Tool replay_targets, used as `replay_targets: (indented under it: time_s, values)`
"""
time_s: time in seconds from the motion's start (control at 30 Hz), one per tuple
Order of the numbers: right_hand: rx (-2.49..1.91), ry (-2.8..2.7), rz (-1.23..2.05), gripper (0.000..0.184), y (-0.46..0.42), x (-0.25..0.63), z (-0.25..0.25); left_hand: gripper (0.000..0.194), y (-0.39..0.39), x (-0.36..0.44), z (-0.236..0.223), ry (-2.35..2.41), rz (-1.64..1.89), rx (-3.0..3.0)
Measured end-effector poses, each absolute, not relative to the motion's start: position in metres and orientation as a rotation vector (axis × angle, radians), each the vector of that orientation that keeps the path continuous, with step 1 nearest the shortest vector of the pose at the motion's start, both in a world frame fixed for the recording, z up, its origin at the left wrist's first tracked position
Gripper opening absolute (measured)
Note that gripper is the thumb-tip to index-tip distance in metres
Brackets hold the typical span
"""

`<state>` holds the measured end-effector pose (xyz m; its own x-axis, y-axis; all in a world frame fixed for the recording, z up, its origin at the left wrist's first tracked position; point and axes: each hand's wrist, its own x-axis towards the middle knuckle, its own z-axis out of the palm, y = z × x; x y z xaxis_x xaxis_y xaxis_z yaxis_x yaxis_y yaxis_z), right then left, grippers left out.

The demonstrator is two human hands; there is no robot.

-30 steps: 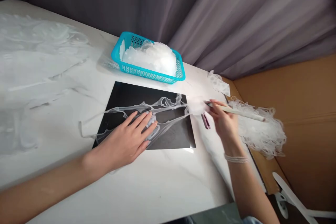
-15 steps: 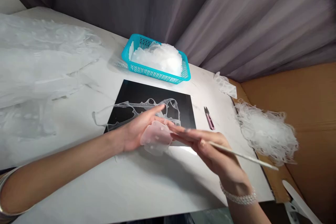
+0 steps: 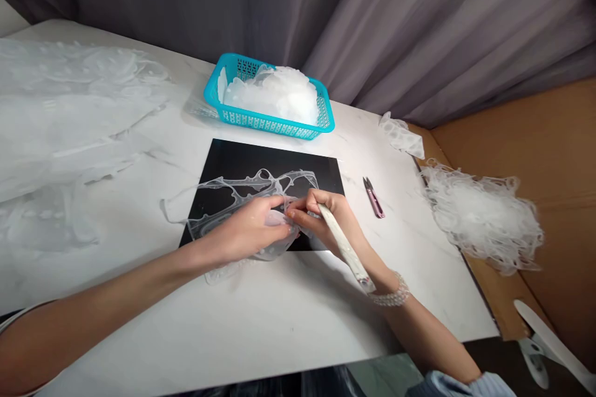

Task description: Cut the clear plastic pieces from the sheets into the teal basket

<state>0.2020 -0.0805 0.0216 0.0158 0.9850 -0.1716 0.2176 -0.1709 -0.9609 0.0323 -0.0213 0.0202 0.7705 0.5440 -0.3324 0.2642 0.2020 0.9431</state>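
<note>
A black mat (image 3: 242,161) lies on the white table, with a stringy piece of translucent white fabric (image 3: 242,186) spread over it. My left hand (image 3: 249,232) rests on the mat's near edge, fingers curled and pinching a rounded piece of that fabric (image 3: 274,220). My right hand (image 3: 333,214) meets it there, closed on a slim white stick-like tool (image 3: 347,251) whose tip points down at the fabric between my fingers. A beaded bracelet sits on my right wrist.
A teal basket (image 3: 270,124) heaped with white fabric pieces stands behind the mat. Small pink snips (image 3: 374,197) lie right of the mat. A pile of white trimmings (image 3: 484,217) sits on brown cardboard at the right. Sheer white fabric (image 3: 60,118) covers the table's left.
My right hand came back from the trimmings pile to the mat and turned the tool tip-down onto the fabric. My left hand went from flat to pinching a rounded fabric piece.
</note>
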Motion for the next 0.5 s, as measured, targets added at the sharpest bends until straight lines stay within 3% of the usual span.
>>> replay_targets:
  time_s: [0.1,0.27,0.5]
  values:
    - [-1.520,-1.304,1.084,0.041,-0.083,0.200,0.016,0.018,-0.020,0.031,0.015,0.814,0.207,1.539]
    - [-1.660,-1.299,0.792,0.039,-0.083,0.223,0.011,0.026,-0.018,0.028,0.010,0.887,0.419,1.680]
    - [-1.670,-1.273,0.849,0.043,-0.074,0.232,0.027,0.026,-0.014,0.035,0.006,0.782,0.504,1.446]
